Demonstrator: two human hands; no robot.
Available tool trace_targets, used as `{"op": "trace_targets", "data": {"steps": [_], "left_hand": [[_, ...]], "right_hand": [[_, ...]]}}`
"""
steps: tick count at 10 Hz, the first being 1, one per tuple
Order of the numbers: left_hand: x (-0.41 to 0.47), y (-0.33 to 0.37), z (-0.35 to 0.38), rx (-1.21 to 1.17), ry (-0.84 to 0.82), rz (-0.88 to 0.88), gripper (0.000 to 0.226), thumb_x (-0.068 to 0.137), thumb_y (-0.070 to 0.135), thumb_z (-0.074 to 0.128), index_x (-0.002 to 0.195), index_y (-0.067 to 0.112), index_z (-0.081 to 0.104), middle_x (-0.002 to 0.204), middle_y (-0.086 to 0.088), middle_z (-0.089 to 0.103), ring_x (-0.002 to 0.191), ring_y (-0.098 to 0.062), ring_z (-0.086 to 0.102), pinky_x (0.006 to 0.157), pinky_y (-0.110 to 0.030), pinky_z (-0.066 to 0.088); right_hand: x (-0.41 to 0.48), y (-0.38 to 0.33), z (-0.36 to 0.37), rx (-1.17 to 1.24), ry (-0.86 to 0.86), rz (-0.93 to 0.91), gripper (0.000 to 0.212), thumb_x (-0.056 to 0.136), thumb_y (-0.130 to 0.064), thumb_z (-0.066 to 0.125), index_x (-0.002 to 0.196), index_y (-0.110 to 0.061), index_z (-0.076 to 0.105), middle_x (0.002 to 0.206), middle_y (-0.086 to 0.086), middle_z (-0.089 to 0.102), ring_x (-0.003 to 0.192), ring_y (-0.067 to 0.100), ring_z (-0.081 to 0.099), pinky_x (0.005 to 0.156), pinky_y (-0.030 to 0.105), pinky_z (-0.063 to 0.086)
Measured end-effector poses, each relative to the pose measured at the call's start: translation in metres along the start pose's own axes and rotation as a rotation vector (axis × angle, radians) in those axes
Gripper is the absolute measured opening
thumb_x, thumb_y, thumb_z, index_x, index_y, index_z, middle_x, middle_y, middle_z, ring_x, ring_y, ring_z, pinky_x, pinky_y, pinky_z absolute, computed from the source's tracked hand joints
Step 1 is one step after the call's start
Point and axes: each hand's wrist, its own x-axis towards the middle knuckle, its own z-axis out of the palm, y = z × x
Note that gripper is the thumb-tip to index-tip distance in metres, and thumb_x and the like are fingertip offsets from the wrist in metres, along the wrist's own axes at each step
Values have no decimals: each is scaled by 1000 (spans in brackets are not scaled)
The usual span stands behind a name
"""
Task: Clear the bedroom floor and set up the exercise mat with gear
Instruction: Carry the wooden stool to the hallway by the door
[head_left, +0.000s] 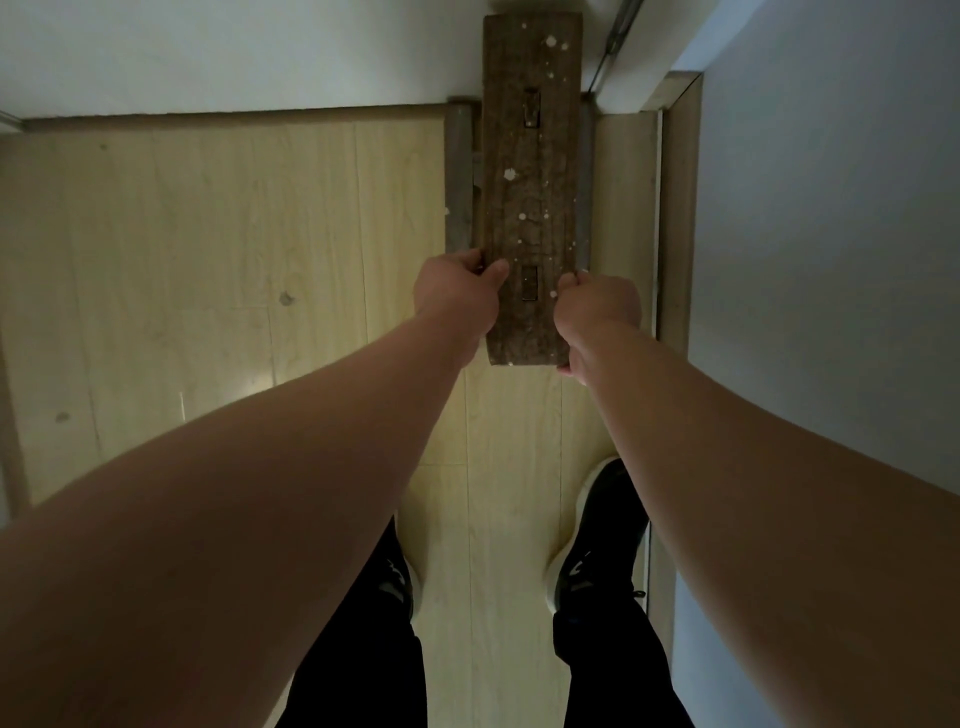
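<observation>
A pale wood floor (208, 234) runs to a white wall (234, 52), with a grey-blue wall (831, 208) and a door frame (678, 208) close on the right. A paint-flecked wooden bench (530, 197) lies lengthwise just beside that frame, its far end towards the white wall. Two black shoes (602, 540) stand behind it. The left hand (457, 291) and right hand (597, 306) grip its near end, fingers curled round the two long edges.

Dark brown bench (531, 208) with white flecks, perhaps paint
</observation>
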Motion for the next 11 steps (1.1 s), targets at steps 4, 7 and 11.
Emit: {"op": "trace_targets", "data": {"steps": [4, 7, 11], "left_hand": [[-9, -7, -1, -43, 10, -62, 36, 97, 26, 69, 132, 17, 68, 118, -3, 74, 106, -26, 71, 92, -48, 60], [-2, 11, -5, -1, -13, -41, 34, 96, 26, 70, 129, 16, 71, 112, -3, 75, 101, -26, 72, 88, -48, 61], [-6, 18, -4, 48, -5, -43, 39, 96, 30, 70, 132, 15, 68, 119, -6, 73, 107, -28, 70, 93, -47, 59]], "right_hand": [[-8, 6, -1, -45, 19, -37, 40, 107, -25, 36, 126, 1, 59, 129, 24, 62, 120, 42, 60, 100, 53, 51], [-2, -7, -5, 1, -11, -12, 40, 105, -23, 36, 131, 0, 57, 134, 23, 60, 124, 41, 58, 102, 53, 50], [-9, -16, -2, 81, 34, 58, 43, 103, -29, 38, 133, -5, 58, 135, 20, 60, 123, 38, 59, 102, 52, 51]]}}
